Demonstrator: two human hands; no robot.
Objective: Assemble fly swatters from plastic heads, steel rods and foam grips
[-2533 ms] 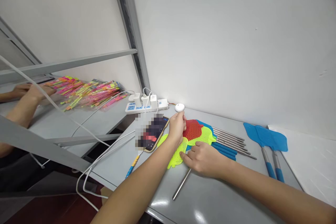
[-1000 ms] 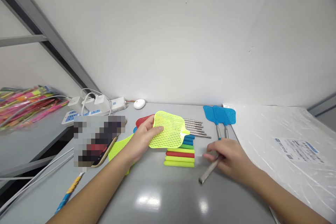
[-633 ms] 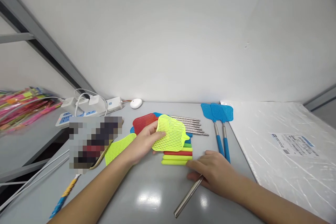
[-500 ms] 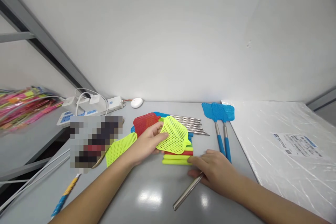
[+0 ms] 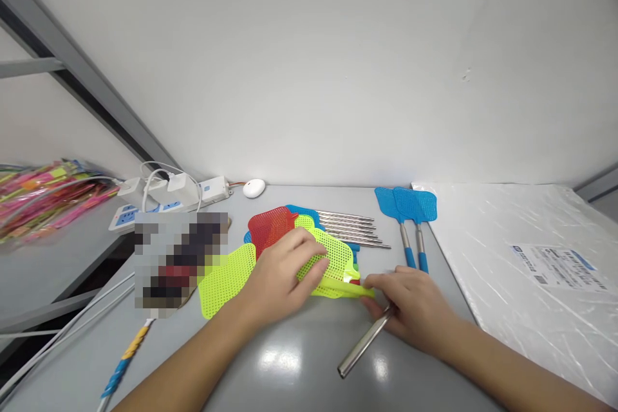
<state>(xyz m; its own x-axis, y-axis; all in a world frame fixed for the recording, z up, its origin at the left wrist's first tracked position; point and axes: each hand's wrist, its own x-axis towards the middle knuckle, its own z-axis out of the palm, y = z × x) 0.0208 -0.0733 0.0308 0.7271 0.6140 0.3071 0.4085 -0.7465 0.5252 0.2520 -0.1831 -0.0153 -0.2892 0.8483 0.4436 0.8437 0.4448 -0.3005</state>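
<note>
My left hand (image 5: 287, 273) lies over a yellow-green mesh fly swatter head (image 5: 333, 257), thumb and bent fingers apart on its surface. That head rests on the pile of parts. My right hand (image 5: 410, 309) is closed around a shiny metal tube (image 5: 364, 344) that slants down to the left. Between its thumb and index finger, the same hand pinches the right end of a yellow-green handle sleeve (image 5: 355, 288). The sleeve's left end reaches toward my left thumb, across the lower edge of the swatter head. Most other sleeves are covered.
A red swatter head (image 5: 270, 226), another yellow-green head (image 5: 226, 280) and several thin metal rods (image 5: 347, 225) lie around the pile. Blue fly swatters (image 5: 410, 212) sit at right beside a white wrapped package (image 5: 521, 225). Power strips (image 5: 123, 215) and a pixelated item (image 5: 181, 264) are left.
My left hand has lowered the yellow-green swatter head onto the pile and loosened its fingers. My right hand has lifted one end of a yellow-green sleeve, the metal tube still in its grip.
</note>
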